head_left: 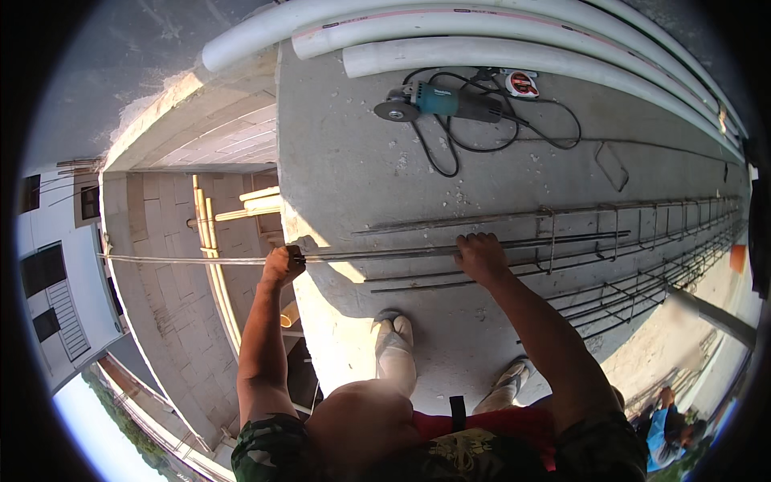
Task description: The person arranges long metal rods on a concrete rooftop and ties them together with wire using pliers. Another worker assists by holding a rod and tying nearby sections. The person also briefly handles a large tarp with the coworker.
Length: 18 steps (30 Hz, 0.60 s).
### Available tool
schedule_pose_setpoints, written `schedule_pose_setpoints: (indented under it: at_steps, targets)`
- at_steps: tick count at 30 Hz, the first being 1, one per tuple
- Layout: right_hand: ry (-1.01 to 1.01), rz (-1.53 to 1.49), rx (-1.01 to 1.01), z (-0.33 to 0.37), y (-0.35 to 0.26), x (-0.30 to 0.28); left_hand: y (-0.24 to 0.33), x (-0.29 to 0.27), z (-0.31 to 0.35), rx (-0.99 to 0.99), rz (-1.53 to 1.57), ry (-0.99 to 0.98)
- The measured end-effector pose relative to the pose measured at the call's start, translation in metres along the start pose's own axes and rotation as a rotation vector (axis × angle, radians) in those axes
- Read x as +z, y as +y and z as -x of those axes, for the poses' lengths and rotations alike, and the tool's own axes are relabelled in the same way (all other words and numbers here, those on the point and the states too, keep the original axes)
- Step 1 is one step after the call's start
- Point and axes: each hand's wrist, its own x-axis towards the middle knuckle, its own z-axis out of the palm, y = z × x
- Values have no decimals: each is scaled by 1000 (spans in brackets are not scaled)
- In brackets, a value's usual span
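My left hand [283, 265] is closed around a bundle of thin steel rebars [377, 255], close to the edge of the concrete slab. Farther right along the same bundle, my right hand [481, 255] grips it with curled fingers. The bars' left ends stick out past the slab edge over the drop. Their right ends reach in among the square stirrups of a rebar cage [616, 231] that lies on the slab. How many bars are in the bundle I cannot tell.
An angle grinder [450, 103] with a looped black cord lies beyond the bars, beside a red-and-white tape measure [521, 84]. Long white pipes [482, 50] line the far side. An open drop with block walls [173, 313] is at left. Another person [668, 434] is at lower right.
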Motion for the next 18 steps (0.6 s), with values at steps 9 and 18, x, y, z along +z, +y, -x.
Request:
schedule_pose_setpoints:
  at_steps: [9,18]
  targets:
    - [-106,-53,15,-33,-90,4,7,16,11,9,-175,-75]
    - [-228,-134,65,-16,-53,5,-66,-17,24,-281,-311,-37]
